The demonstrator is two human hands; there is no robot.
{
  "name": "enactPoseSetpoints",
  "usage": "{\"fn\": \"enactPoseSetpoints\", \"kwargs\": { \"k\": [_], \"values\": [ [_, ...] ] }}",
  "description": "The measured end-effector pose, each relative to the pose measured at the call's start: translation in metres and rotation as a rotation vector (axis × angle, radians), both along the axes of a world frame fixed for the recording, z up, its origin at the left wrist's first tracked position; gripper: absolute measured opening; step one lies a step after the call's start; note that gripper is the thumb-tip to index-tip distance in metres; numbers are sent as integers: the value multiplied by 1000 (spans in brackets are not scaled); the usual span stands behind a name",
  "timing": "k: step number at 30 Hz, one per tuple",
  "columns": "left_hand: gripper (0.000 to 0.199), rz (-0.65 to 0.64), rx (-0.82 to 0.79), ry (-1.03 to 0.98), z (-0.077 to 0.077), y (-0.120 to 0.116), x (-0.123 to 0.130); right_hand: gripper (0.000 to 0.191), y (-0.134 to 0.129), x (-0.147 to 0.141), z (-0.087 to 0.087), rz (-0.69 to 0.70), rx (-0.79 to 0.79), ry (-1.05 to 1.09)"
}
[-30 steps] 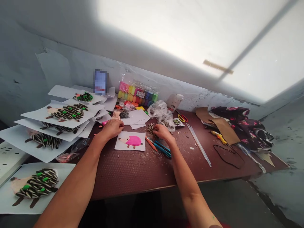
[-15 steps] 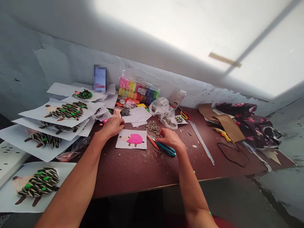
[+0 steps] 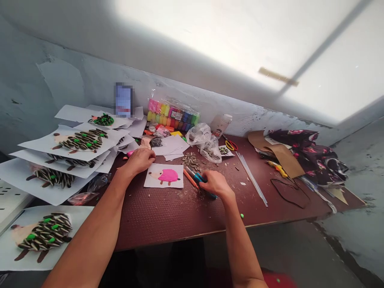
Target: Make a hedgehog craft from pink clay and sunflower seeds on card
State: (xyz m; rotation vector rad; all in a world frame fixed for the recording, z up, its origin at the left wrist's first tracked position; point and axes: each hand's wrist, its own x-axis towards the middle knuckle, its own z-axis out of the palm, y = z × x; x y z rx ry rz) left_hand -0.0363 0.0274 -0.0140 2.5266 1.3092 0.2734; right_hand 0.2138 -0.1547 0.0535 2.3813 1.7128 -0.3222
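Observation:
A white card [image 3: 147, 183] lies flat on the table, bearing a hedgehog shape with a pink clay body [image 3: 169, 175] and a peach face. At its upper left corner rests my left hand [image 3: 141, 160], fingers curled in; whatever lies under them is hidden. Right of the card, my right hand [image 3: 216, 183] is closed over a blue utility knife [image 3: 198, 177], covering its middle. An orange stick-like tool [image 3: 191, 178] lies between knife and card. Sunflower seeds [image 3: 191, 160] are heaped just behind these tools.
Finished seed-hedgehog sheets [image 3: 81, 141] are stacked on the left. Behind are a clay pack [image 3: 174, 114], a plastic bag [image 3: 204, 138], a bottle [image 3: 222, 125] and scissors [image 3: 231, 145]. Glue sticks [image 3: 252, 180], a yellow glue gun [image 3: 280, 170] and floral cloth [image 3: 318, 160] lie on the right.
My right hand has come down onto the utility knife and closed over it; the knife has shifted slightly. My left hand stays by the card's corner. The whole view has shifted a little.

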Motion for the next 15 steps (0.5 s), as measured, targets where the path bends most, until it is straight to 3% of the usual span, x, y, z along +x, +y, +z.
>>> {"fn": "enactPoseSetpoints", "kwargs": {
  "k": [4,7,11,15],
  "values": [
    [30,-1,12,-13,-3,2,0,28,2,14,-5,-186,62,-36],
    [30,6,15,-19,-5,3,-1,31,5,24,-7,-251,35,-66],
    [30,-6,20,-12,-5,3,0,33,12,20,-9,-239,11,-95],
    [32,-19,19,-3,-4,3,0,30,20,7,-9,-107,36,-33]
  ]
}}
